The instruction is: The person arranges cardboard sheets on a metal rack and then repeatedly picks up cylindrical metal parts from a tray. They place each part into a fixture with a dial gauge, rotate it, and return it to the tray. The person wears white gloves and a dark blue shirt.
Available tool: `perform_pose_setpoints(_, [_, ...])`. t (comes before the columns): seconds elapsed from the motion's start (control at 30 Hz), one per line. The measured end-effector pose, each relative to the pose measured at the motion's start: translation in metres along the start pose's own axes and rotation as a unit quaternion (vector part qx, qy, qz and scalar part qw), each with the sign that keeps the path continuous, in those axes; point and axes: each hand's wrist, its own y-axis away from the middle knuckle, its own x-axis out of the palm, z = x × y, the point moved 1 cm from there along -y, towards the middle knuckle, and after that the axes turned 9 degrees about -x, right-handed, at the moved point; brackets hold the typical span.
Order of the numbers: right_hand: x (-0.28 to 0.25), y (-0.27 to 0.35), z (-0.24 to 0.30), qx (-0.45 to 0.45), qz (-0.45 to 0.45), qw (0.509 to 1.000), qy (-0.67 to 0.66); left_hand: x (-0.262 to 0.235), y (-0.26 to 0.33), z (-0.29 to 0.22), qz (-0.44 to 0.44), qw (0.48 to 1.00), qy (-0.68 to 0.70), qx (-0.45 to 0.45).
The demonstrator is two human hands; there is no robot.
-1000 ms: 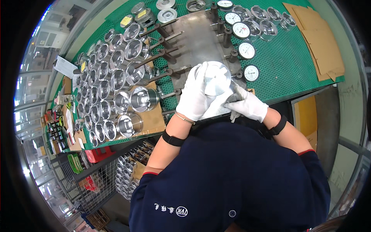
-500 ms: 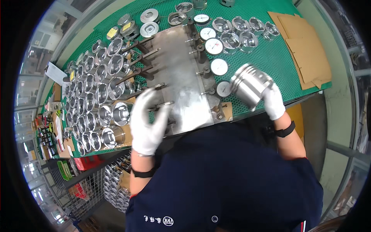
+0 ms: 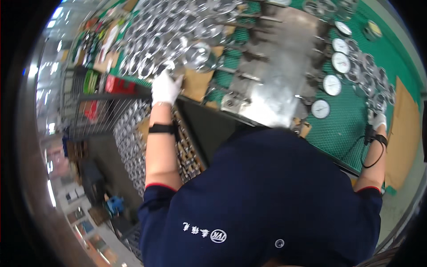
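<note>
Both gloved: left hand (image 3: 165, 87) at bench edge (image 3: 209, 109), right hand (image 3: 379, 120) on green mat (image 3: 351, 129).

Shiny metal pistons (image 3: 178, 42), round and silvery, stand packed close together in rows at the tabletop's left end, too blurred to tell apart singly. The gloved left hand (image 3: 165, 86) rests at the near edge of this cluster, fingers touching the nearest pieces.

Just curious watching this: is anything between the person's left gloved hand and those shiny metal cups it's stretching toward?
Nothing visible: the left hand already reaches the nearest metal cups at the bench's edge, fingertips at them. Blur hides whether it grips one.
</note>
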Motion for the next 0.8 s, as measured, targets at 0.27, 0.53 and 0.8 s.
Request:
perform_pose_setpoints(0.27, [0.019, 0.024, 0.005, -0.399, 0.147, 0.791, 0.441, 0.005, 0.006, -0.008, -0.065, 0.995, -0.065, 0.026])
perform_pose_setpoints(0.53, [0.003, 0.065, -0.005, -0.117, -0.044, 0.986, -0.111, 0.003, -0.003, -0.002, -0.163, 0.985, 0.039, 0.04])
perform_pose_setpoints(0.8, [0.137, 0.189, 0.068, -0.359, 0.126, 0.919, 0.098, 0.004, 0.005, 0.012, -0.119, 0.99, 0.042, 0.06])
